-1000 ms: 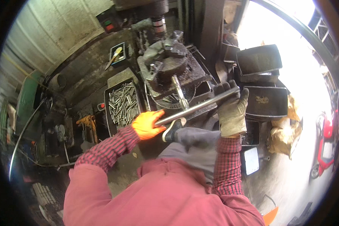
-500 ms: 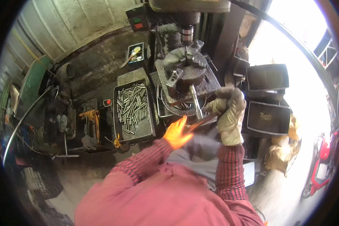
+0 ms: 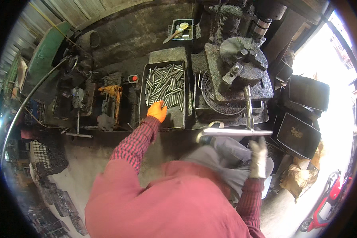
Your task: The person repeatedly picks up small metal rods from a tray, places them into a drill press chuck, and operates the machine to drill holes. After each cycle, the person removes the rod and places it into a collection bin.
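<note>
"What's biggest?"
"The dark, oily metal machine with a round top (image 3: 242, 59), upper right of the frame. It looks heavy, maybe so it won't wobble."
"And then?"
"The grey metal tray with raised sides (image 3: 174, 118), near the middle. The sides probably stop things rolling off."
"Where's the long silver metal bar (image 3: 234, 132)?"
"Right of the middle, nearly level, over the person's leg. The right hand, in a pale grey glove (image 3: 259, 152), seems wrapped round it near its right end, though it's blurry. I guess one hand is enough, so the other is free."
"And the left hand, in a bright orange glove (image 3: 157, 112)?"
"Inside the tray, at the edge of the short, round silver metal rods (image 3: 162, 85). They're heaped together, maybe to be easy to grab. Its fingertips are hard to see, so I can't tell if it's pinching one."
</note>
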`<state>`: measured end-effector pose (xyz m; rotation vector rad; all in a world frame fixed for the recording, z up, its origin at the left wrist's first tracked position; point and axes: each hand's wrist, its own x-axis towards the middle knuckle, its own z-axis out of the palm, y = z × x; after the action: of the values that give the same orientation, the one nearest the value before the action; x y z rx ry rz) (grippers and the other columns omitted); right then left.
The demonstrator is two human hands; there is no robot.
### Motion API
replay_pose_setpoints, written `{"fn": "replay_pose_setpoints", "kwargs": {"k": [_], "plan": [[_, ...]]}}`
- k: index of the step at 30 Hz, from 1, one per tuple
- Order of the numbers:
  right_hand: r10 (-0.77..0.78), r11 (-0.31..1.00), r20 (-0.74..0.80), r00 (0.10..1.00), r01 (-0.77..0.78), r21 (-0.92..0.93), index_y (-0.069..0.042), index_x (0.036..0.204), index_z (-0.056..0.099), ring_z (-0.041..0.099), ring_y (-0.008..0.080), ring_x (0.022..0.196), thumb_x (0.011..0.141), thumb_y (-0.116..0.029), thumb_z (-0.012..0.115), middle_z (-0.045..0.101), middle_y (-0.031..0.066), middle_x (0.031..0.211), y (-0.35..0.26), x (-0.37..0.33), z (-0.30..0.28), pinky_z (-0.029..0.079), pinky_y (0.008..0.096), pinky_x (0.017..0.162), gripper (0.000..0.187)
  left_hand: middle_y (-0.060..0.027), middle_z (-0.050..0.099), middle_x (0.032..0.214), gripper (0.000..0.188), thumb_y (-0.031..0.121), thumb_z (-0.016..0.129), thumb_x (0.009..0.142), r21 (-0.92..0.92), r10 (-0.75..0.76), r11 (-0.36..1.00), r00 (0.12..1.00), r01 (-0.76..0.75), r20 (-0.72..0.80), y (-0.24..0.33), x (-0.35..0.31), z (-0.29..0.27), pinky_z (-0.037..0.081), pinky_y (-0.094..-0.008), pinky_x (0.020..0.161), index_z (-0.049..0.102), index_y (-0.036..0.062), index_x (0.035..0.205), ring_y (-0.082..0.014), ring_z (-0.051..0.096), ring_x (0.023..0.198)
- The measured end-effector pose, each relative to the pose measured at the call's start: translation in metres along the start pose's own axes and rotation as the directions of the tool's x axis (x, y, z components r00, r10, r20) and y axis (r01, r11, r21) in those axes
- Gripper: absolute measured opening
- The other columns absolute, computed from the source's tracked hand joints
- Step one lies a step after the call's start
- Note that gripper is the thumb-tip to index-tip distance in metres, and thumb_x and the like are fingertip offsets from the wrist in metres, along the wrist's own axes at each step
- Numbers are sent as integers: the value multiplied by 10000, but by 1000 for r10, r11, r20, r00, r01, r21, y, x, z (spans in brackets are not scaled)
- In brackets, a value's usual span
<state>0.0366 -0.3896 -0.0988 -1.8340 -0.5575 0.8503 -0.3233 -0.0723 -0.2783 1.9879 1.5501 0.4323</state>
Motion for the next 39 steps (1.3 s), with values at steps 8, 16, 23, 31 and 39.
{"fn": "replay_pose_setpoints", "kwargs": {"k": [8, 16, 23, 31, 39], "plan": [[-253, 749, -311, 916, 389, 536, 32, 1507, 439, 547, 341, 1321, 1013, -422, 669, 567, 175, 1412, -73, -27, 22, 400, 498, 1182, 709, -216, 666, 1354, 436, 219, 658, 907, 151, -447, 885, 895, 440, 12, 21, 133, 77, 507, -475, 1078, 657, 49, 1309, -395, 617, 1298], [-597, 614, 388, 702, 711, -341, -37, 1133, 636, 675, 374, 859, 599, -73, 845, 651, 143, 816, -152, -9, 65, 553, 471, 863, 574, -247, 731, 1201, 384, 250, 728, 827, 55, -483, 871, 872, 488, -84, -15, 202, 117, 546, -448, 1005, 750, 16, 1131, -394, 689, 1186], [-623, 484, 464, 629, 777, -402, -26, 1171, 673, 705, 344, 897, 633, -151, 862, 689, 120, 819, -148, -12, 70, 518, 494, 1017, 584, -120, 741, 1006, 294, 152, 773, 866, -544, -230, 830, 965, 127, -126, 32, 158, 54, 544, -346, 853, 704, -33, 1084, -211, 694, 926], [-609, -103, 611, 507, 713, -694, 18, 1209, 662, 694, 309, 946, 802, -207, 751, 686, 127, 911, -104, -21, 87, 462, 514, 1090, 474, -65, 741, 1081, 221, 10, 731, 948, -928, 504, 186, 842, -322, -191, 309, 110, -84, 522, -275, 858, 706, -10, 1166, -132, 673, 945], [-453, 534, 398, 798, 600, -596, -37, 949, 665, 691, 351, 978, 701, -259, 875, 704, 158, 930, -61, -63, 37, 504, 459, 969, 393, -19, 751, 963, 127, 111, 739, 968, -810, 495, 514, 869, -282, 11, 395, 128, -45, 530, -266, 847, 745, 6, 1039, -95, 664, 875]]}}
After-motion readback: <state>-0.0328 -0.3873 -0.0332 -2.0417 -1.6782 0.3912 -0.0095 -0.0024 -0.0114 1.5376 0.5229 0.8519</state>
